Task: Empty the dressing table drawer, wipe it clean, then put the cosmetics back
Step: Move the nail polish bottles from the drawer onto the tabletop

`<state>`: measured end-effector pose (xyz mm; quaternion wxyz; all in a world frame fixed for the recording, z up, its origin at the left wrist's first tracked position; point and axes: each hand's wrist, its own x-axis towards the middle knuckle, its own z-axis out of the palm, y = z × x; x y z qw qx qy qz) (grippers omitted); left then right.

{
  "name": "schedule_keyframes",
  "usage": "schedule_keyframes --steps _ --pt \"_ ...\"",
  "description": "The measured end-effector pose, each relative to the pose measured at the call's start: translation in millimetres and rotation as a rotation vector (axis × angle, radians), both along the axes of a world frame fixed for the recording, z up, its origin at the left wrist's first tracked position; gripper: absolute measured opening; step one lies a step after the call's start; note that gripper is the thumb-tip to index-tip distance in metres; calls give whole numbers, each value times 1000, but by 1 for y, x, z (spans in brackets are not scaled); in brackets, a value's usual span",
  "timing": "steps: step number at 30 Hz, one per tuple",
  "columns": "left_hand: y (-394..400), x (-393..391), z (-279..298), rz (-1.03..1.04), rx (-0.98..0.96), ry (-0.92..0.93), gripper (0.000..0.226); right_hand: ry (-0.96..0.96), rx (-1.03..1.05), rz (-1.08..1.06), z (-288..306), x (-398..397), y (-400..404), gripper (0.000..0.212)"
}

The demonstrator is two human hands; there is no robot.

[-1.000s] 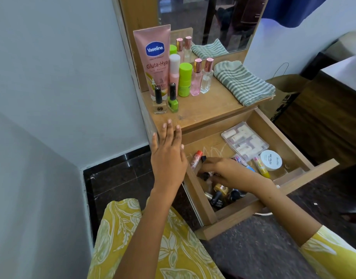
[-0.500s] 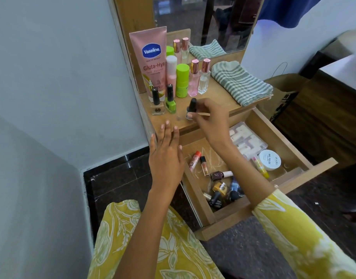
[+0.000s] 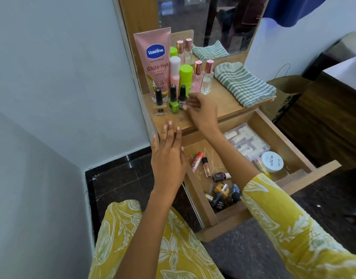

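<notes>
Hovering flat at the tabletop's near edge, the left hand (image 3: 169, 156) holds nothing. Beyond it the open drawer (image 3: 306, 137) keeps a tub (image 3: 272, 161) reading "NAIL POLISH". Farther, the right hand (image 3: 202, 109), fingers loose, touches a dark polish bottle (image 3: 182, 97); behind stands a "Vaseline Gluta-Hya" tube (image 3: 155, 59), its smaller print unreadable.

Three nail polish bottles (image 3: 171, 100) stand in a row on the desk (image 3: 219, 105), before the tube (image 3: 154, 63); the folded cloth (image 3: 243, 83) lies to their right, behind the open drawer (image 3: 277, 137).
</notes>
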<state>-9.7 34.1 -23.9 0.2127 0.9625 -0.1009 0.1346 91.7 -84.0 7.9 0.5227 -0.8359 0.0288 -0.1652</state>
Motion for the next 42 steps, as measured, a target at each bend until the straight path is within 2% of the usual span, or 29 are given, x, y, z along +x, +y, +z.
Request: schedule_keyframes --steps 3,7,11,14,17,21,23,25,28,31,34,36,42 --pt "0 0 -1 4 2 -3 50 7 -2 20 1 -17 -10 39" --pt "0 0 -2 5 15 -3 51 5 -166 188 7 -54 -34 18" --pt "1 1 -3 5 30 4 51 275 -490 599 10 -88 -64 12" --pt "1 1 -4 11 46 11 53 482 -718 823 0 -109 -75 23" --pt "1 1 -5 19 66 12 54 521 -858 897 -9 -125 -73 34" --pt "1 1 -4 24 61 16 54 495 -1093 901 -24 -136 -64 33" --pt "0 1 -4 25 55 15 53 435 -1137 879 -27 -137 -62 30" --pt "0 1 -4 23 52 16 53 388 -1072 862 -22 -134 -64 24" --pt "0 1 -4 18 46 16 53 324 -740 799 -4 -125 -67 17" --pt "0 1 -4 21 42 12 52 140 -496 610 17 -112 -62 14" --pt "0 0 -3 14 12 9 49 -34 -388 366 29 -90 -49 16" --pt "0 0 -2 12 7 7 49 -69 -302 225 32 -73 -40 17" --pt "0 -1 -1 11 -1 7 51 -116 -218 23 24 -25 -24 18"
